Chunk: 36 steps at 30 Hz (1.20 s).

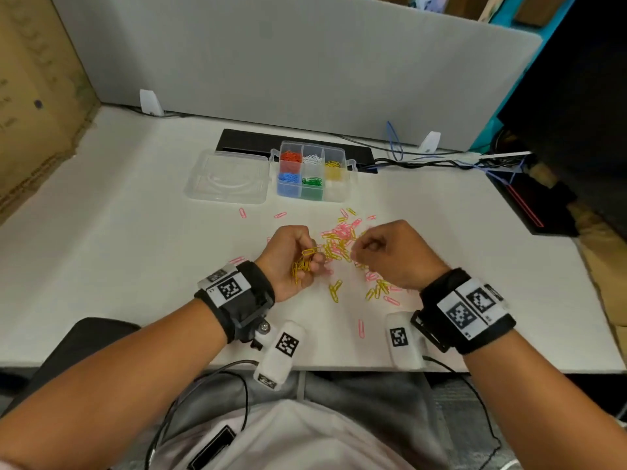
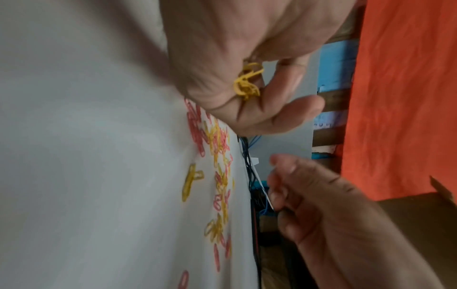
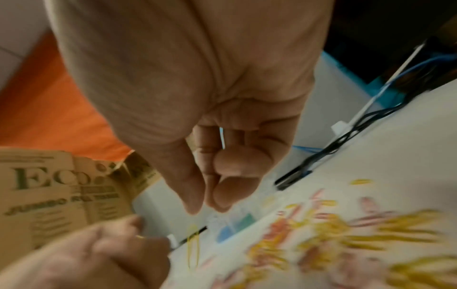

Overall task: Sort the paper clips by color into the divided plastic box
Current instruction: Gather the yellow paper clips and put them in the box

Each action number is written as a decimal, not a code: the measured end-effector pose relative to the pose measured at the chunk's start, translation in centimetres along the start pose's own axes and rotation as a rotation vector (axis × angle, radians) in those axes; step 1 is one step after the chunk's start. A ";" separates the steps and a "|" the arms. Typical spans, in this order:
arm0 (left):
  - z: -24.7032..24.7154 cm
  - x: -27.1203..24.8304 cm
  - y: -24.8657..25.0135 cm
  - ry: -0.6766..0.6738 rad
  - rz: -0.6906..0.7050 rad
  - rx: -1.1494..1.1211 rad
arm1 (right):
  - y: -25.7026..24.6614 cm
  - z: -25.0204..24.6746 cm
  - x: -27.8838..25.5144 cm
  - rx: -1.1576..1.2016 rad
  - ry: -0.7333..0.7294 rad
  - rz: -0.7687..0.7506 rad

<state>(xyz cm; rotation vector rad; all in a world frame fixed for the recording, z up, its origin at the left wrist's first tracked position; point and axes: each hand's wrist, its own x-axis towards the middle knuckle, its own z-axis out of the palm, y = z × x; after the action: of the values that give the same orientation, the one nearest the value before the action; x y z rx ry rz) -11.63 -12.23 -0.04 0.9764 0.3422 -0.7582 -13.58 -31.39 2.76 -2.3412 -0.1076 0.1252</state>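
Observation:
The clear divided box (image 1: 340, 195) stands at the back of the desk, with red, white and yellow clips in its far row, blue and green clips in the near row, and a bare near-right cell. A loose pile of pink and yellow clips (image 1: 341, 239) lies in front of it. My left hand (image 1: 310, 262) grips a bunch of yellow clips (image 2: 247, 84), one of which pokes out by the fingertips (image 3: 193, 248). My right hand (image 1: 364, 247) hovers over the pile with its fingers curled, thumb and forefinger (image 3: 207, 207) nearly touching, with nothing seen between them.
The box's clear lid (image 1: 227, 176) lies open to its left. Stray pink clips (image 1: 361, 329) lie nearer the desk's front edge. Cables (image 1: 424, 161) run along the back right. A grey partition (image 1: 305, 62) closes the back, and cardboard (image 1: 34, 96) stands at the left.

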 end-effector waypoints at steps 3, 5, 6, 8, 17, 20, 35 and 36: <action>0.2 0.4 0.3 0.035 0.022 0.105 | 2.5 -1.3 -0.9 -0.107 -0.013 0.088; 0.1 0.5 0.5 0.045 0.042 0.206 | 3.6 -2.2 -1.4 -0.159 -0.014 0.167; 0.1 0.6 0.6 0.045 0.052 0.253 | 3.9 -2.5 -1.6 -0.191 -0.025 0.213; 0.0 0.7 0.7 0.036 0.063 0.325 | 4.2 -2.5 -1.9 -0.263 -0.060 0.301; 0.6 0.8 0.2 -0.012 0.244 1.293 | 3.0 0.0 -1.4 -0.494 -0.127 0.326; 0.5 0.7 -0.2 -0.106 0.277 1.609 | 2.9 1.1 -1.0 -0.473 -0.123 0.301; 1.6 1.1 -0.9 -0.058 0.509 1.931 | 2.3 3.1 -0.5 -0.349 -0.154 0.276; 1.6 1.2 -0.9 -0.063 0.501 1.927 | 2.3 3.1 -0.4 -0.323 -0.172 0.281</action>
<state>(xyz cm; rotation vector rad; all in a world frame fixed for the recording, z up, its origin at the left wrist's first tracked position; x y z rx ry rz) -11.55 -14.35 -0.41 2.6580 -0.9157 -0.4745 -14.30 -30.85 -0.96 -2.6545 0.1271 0.4797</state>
